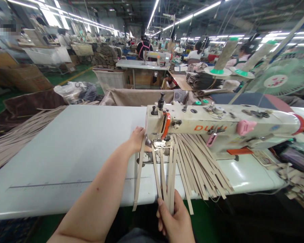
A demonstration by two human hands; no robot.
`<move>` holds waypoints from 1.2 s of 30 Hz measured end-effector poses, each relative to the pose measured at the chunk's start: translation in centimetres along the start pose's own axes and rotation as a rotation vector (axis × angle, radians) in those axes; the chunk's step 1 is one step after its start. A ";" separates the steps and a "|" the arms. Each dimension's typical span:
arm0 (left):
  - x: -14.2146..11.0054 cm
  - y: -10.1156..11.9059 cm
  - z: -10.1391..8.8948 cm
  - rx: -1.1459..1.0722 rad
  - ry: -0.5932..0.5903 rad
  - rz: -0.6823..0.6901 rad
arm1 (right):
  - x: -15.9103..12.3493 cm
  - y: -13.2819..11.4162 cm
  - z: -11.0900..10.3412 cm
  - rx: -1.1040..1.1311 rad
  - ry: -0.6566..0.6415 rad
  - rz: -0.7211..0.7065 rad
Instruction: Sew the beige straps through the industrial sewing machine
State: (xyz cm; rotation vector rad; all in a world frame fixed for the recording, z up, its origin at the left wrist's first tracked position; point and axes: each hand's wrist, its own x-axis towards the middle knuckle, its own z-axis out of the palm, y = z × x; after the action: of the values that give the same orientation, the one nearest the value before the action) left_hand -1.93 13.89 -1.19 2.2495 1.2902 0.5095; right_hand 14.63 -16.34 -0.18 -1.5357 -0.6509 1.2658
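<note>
Strips: While their far ends lie at the presser foot (160, 144), the held strips (156, 168) run toward six o'clock, over the edge of the desk (91, 145).
Right hand (178, 219): at six o'clock from the foot, its fingers pinch the strips against the thumb.
Left hand (138, 140): at nine o'clock, beside the sewing machine (187, 116); its fingers are partly hidden, so their grip cannot be told.
Loose bundle (200, 165): fanned toward five o'clock.
Stitching plate: strip ends apparently being positioned; the next move seems to call for steady guiding, strips untwisted, fingertips clear of the foot.
</note>
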 end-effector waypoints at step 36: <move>-1.0 3.6 -1.4 -0.042 -0.046 -0.009 | -2.0 -0.2 -3.7 0.062 -0.093 0.105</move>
State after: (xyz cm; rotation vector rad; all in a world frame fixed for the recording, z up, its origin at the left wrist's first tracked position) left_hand -0.70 11.81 2.01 2.2068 1.2547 0.4743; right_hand 17.50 -19.35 0.60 -1.4829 -0.5906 1.4308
